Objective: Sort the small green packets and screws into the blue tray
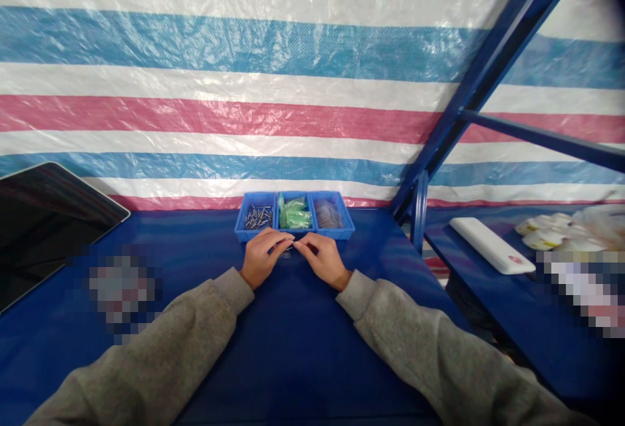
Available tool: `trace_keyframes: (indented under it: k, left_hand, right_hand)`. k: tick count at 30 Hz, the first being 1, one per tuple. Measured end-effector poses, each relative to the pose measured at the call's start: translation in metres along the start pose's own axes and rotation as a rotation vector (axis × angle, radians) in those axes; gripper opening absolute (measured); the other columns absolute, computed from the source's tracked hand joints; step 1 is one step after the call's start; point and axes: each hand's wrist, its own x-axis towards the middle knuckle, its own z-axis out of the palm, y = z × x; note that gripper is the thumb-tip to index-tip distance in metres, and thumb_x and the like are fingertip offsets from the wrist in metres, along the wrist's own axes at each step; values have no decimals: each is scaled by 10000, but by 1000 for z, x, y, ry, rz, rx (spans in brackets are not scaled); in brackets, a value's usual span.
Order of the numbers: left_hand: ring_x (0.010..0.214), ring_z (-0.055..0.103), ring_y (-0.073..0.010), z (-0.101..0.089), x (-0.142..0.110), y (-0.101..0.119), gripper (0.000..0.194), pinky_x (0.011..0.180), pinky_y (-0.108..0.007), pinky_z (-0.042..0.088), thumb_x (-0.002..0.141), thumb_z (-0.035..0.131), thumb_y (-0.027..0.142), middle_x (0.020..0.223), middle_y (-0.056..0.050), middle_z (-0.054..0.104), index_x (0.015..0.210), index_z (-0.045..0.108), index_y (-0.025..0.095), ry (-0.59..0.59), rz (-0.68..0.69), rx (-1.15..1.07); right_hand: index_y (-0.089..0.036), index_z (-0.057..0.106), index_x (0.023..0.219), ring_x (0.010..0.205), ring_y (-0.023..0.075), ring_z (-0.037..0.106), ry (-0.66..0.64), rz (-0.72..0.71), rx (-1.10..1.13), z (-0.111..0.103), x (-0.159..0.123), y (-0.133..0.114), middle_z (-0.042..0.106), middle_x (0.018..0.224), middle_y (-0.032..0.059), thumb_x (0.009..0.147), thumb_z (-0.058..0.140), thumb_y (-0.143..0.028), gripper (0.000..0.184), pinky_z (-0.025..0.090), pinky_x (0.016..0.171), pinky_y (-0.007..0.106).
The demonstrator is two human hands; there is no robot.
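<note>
Single head cam, worn by the person, looked forward and down across the blue table [297,361]. Near, wide view: left hand [261,258] and right hand [325,259] sat below center, sleeves [195,328] ran in from the bottom, striped sheet [244,84] filled the upper half behind.

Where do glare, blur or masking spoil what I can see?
Head view: glare streaks the striped sheet; head view: pixel blocks mask patches at left and far right; head view: the top right corner falls dark; head view: detail between the left hand and right hand is too small to read.
</note>
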Motion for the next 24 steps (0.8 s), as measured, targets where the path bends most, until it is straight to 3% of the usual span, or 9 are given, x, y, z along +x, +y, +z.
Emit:
trace_keyframes:
  k: [3,6,10,17,24]
  left_hand:
    - [855,625,-152,-2,1,0,177,804,-285,479,897,494,196,922,-51,694,952,662,179,7,-37,-5]
    - [827,612,-155,-3,1,-3,186,798,-298,472,901,487,206,868,-45,687,921,669,178,98,-37,56]
    - [787,557,-167,-5,1,-8,218,767,-327,452,896,493,205,801,-38,660,1025,670,203,179,1,186]
    - [930,533,-209,-16,8,-22,193,862,-390,373,877,536,249,891,-42,681,962,709,259,272,-27,379]
    - [1003,532,-222,-20,16,-38,172,946,-432,286,876,538,261,917,-32,695,933,700,253,222,-103,454]
  right_hand:
    - [-166,602,649,543,116,488,-1,24,-41,1,0,2,555,593,3,914,456,-372,366,365,562,237]
    - [-167,606,661,559,119,501,31,41,-71,1,0,4,582,616,12,923,434,-370,373,373,577,238]
    - [-174,618,694,593,133,532,40,58,-162,1,0,8,610,655,21,915,448,-326,318,385,595,245]
    - [-209,661,945,710,160,606,-107,96,-408,5,-2,12,677,800,39,871,518,-245,164,423,664,253]
    - [-231,635,906,775,170,626,-232,110,-523,7,-1,13,692,843,36,891,511,-264,129,402,634,246]
